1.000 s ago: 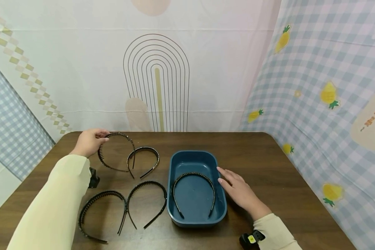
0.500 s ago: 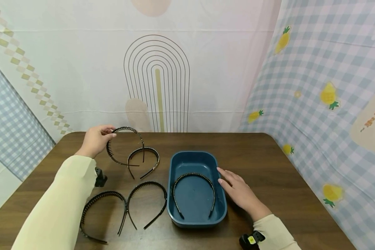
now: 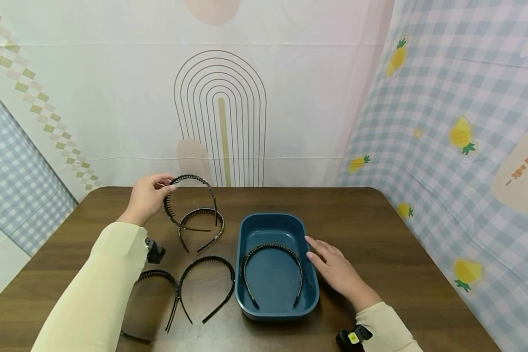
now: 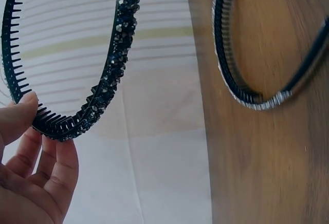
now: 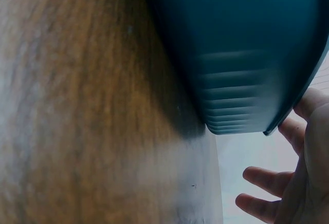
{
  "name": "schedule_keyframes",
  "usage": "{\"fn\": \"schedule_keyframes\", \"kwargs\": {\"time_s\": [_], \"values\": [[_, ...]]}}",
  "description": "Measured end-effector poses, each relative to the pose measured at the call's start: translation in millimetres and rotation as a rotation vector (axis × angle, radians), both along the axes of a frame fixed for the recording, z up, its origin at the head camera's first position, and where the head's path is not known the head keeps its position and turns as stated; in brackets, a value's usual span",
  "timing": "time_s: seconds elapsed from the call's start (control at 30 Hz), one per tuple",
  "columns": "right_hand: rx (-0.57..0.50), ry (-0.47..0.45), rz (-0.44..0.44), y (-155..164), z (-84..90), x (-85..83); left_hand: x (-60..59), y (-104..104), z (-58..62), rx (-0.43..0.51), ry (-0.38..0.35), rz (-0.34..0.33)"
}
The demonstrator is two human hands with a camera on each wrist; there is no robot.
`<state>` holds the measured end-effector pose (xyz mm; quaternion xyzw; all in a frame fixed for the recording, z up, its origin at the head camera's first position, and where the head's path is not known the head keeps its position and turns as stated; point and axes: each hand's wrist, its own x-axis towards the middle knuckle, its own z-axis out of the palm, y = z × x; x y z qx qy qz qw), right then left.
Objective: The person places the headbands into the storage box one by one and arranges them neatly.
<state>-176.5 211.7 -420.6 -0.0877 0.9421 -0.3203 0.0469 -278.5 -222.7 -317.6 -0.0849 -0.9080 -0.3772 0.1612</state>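
From above, my left hand (image 3: 147, 198) pinches a black toothed headband (image 3: 191, 203) clear of the table (image 3: 378, 244); my right hand (image 3: 336, 271) rests flat against the blue tray (image 3: 310, 298). At the left wrist, rhinestones stud its band beside my fingertips (image 4: 61, 154). At the right wrist, my fingers (image 5: 257, 175) spread loosely.

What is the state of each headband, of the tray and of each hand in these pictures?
Studded headband: lifted off the table, pinched by left hand.
Small headband: lying flat on the table.
Two front headbands: lying flat, side by side.
Headband in tray: lying flat.
Blue tray: upright, holding one headband.
Right hand: fingers straight, beside the tray's rim.
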Motion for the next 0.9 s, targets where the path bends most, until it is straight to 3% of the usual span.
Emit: {"fn": "schedule_keyframes", "kwargs": {"time_s": [0.33, 0.9], "values": [[0.009, 0.003, 0.003, -1, 1.0, 0.4, 4.8, 20, 0.4, 0.038, -0.030, 0.003], [0.004, 0.005, 0.004, 0, 0.8, 0.3, 15.2, 61, 4.4, 0.086, -0.041, -0.070]]}}
